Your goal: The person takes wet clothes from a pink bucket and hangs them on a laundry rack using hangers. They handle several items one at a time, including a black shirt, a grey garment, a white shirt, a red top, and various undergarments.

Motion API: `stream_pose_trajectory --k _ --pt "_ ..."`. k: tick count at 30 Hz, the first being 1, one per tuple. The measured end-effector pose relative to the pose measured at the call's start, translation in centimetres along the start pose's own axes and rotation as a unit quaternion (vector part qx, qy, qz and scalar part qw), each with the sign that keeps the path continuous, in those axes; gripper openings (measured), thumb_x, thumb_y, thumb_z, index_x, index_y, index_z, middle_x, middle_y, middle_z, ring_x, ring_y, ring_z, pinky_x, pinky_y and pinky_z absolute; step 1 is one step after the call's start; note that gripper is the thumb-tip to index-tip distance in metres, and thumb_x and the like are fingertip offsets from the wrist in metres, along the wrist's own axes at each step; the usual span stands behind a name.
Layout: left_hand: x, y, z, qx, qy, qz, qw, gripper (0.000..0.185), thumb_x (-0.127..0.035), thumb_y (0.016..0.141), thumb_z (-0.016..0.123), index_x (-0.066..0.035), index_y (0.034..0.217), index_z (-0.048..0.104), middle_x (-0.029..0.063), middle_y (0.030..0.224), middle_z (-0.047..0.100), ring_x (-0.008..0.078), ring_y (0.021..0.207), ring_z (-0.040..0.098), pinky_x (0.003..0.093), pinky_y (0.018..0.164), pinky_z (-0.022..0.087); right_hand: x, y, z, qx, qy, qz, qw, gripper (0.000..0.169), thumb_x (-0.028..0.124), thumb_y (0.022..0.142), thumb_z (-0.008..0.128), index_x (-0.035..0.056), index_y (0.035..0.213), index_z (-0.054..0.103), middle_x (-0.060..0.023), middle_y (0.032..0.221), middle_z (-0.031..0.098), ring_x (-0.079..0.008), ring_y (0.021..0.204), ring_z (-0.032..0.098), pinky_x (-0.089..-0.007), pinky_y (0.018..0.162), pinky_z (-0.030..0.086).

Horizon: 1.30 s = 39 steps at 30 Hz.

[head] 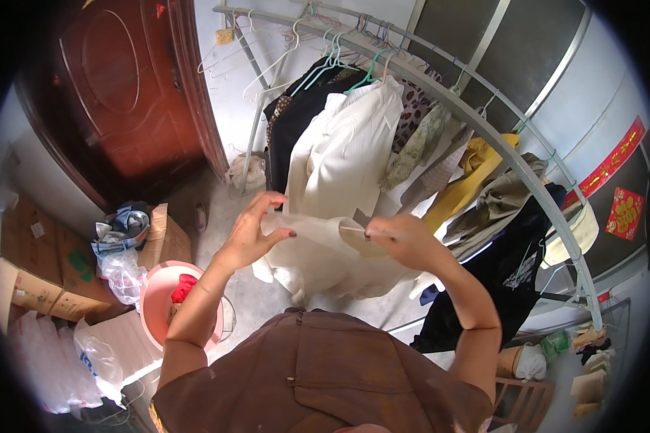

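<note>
A thin off-white garment [325, 265] hangs spread out in front of my torso, its edges blurred. My right hand [403, 241] is closed at its upper right, around the neckline edge. A thin pale strip shows at those fingertips; whether it is part of a hanger or the fabric edge I cannot tell. At the upper left of the cloth is my left hand [254, 233], thumb and fingers apart, with nothing visibly pinched between them. Just beyond both hands, a white long-sleeved shirt [352, 146] hangs on the rack.
The metal clothes rack [466, 108] arches across, carrying dark clothes, a yellow garment [460, 173] and bare white hangers [281, 59]. A pink bucket [154, 319] with red cloth stands left, near cardboard boxes [49, 260] and plastic bags [54, 357]. Behind is a red-brown door [124, 92].
</note>
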<state>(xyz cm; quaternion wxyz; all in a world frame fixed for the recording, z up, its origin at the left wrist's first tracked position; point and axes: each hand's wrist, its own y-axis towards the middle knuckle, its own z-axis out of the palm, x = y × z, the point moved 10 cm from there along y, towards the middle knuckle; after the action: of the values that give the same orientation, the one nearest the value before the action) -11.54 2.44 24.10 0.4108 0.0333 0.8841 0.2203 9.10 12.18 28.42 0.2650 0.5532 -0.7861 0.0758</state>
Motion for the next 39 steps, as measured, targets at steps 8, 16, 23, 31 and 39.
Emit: stream_pose_trajectory --k 8,16,23,31,39 --pt "11.5 -3.8 4.7 -0.003 -0.065 -0.060 0.996 0.027 -0.003 0.081 0.073 0.000 0.104 0.061 0.0101 0.091 0.068 0.0221 0.088 0.065 0.0353 0.083 0.050 -1.3 -2.4 -1.6 0.013 0.189 0.097 0.977 0.017 0.012 0.093 0.060 -0.0029 0.093 0.066 -0.0109 0.077 0.065 -0.0179 0.068 0.057 -0.0292 0.065 0.045" --pt "11.8 -1.4 4.3 -0.024 -0.277 -0.102 0.955 0.006 0.004 0.092 0.059 0.000 0.094 0.063 0.0012 0.082 0.064 0.0051 0.075 0.058 0.0214 0.067 0.046 -1.9 -5.8 -1.8 -0.013 0.189 0.152 0.970 0.021 0.018 0.096 0.058 0.0001 0.095 0.068 -0.0113 0.078 0.065 -0.0229 0.072 0.060 -0.0329 0.069 0.047" --pt "7.7 0.6 5.9 -0.011 -0.144 -0.002 0.990 0.006 0.002 0.085 0.067 0.003 0.088 0.062 0.0057 0.075 0.059 0.0133 0.068 0.052 0.0268 0.065 0.043 -1.5 -9.7 -0.3 0.000 0.182 0.230 0.956 0.019 0.017 0.101 0.052 0.0003 0.098 0.062 -0.0086 0.079 0.064 -0.0167 0.072 0.057 -0.0309 0.067 0.045" --pt "4.1 -0.6 9.2 -0.041 -0.187 -0.013 0.981 0.013 0.002 0.085 0.063 -0.003 0.097 0.062 0.0058 0.091 0.063 0.0137 0.085 0.060 0.0270 0.072 0.046 -5.6 -18.1 0.5 -0.066 0.238 0.405 0.880 0.018 0.021 0.096 0.056 0.0059 0.093 0.066 -0.0001 0.078 0.062 -0.0094 0.071 0.052 -0.0255 0.063 0.042" --pt "7.6 -5.9 16.5 0.057 -0.333 -0.129 0.932 0.011 0.000 0.089 0.058 -0.002 0.098 0.063 0.0053 0.088 0.065 0.0120 0.077 0.062 0.0269 0.069 0.049 -3.8 -20.2 -9.5 -0.281 0.552 0.290 0.729 0.034 0.014 0.095 0.060 -0.0029 0.124 0.056 0.0059 0.069 0.042 -0.0043 0.055 0.037 -0.0212 0.048 0.030"
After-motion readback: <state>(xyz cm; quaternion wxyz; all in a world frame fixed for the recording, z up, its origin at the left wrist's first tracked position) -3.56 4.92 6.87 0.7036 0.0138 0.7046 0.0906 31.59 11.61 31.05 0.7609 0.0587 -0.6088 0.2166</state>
